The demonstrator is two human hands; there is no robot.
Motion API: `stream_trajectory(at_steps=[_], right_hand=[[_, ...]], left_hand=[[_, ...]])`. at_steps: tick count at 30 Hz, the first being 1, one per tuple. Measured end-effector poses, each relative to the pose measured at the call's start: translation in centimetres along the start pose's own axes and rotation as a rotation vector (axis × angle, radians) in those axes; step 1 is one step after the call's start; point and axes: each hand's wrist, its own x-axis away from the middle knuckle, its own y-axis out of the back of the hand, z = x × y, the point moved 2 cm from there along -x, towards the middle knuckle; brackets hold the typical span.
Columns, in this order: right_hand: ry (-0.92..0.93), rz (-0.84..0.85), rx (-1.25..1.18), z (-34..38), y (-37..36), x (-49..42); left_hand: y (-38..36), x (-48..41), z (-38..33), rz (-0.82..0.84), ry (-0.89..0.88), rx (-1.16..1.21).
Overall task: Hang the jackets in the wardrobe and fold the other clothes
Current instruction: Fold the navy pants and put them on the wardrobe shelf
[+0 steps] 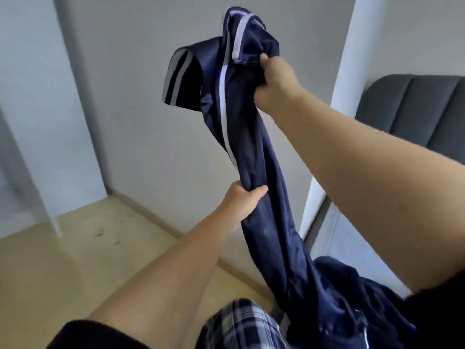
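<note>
My right hand [275,80] grips the top of a dark blue jacket [251,147] with white stripes, held up before the grey wall [130,96]. My left hand [242,201] pinches its middle lower down. The jacket's lower end hangs beside my checked shorts [241,323].

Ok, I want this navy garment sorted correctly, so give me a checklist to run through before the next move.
1. Right hand grips the navy garment near its top: ok.
2. Left hand grips it lower down: ok.
3. Garment hangs straight and untangled: not ok, twisted and bunched.
4. Lower end lifted free: not ok, it trails down to a heap at the bottom right.
5. Jacket or not: cannot tell.
6. Hanger or wardrobe rail in view: not ok, none is.
</note>
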Motion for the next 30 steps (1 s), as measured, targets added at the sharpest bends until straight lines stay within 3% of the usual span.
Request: stream_trajectory(at_steps=[2,5,8,12,17,20,24,30], right_hand=[[-0.011,0.081,0.201,-0.9,-1.0,0.0],[-0.167,0.216,0.564,-4.7,0.5,1.2],[-0.325,0.358,0.58,-8.3,3.2,3.2],[-0.501,0.665,0.65,-12.0,5.6,7.1],[-0.46,0.772,0.746,-16.0,4.6,10.4],[-0.333,0.691,0.797,-18.3,2.6,12.3],[-0.225,0.499,0.838,-20.8,0.8,13.4],[-0.26,0.305,0.622,-19.8,-0.8,11.7]], left_hand=[[2.7,0.3,-1.3,-0.109,-0.005,-0.044],[6.5,0.6,-4.6,-0.234,-0.011,0.145],[10.4,0.0,-8.4,-0.368,-0.006,0.255],[14.1,-0.6,-10.6,-0.445,0.146,0.408],[16.6,0.2,-10.4,-0.55,0.171,0.492],[17.9,0.5,-9.6,-0.618,0.196,0.679],[18.8,0.6,-9.2,-0.582,0.18,0.737],[20.5,1.1,-8.7,-0.312,0.233,0.558]])
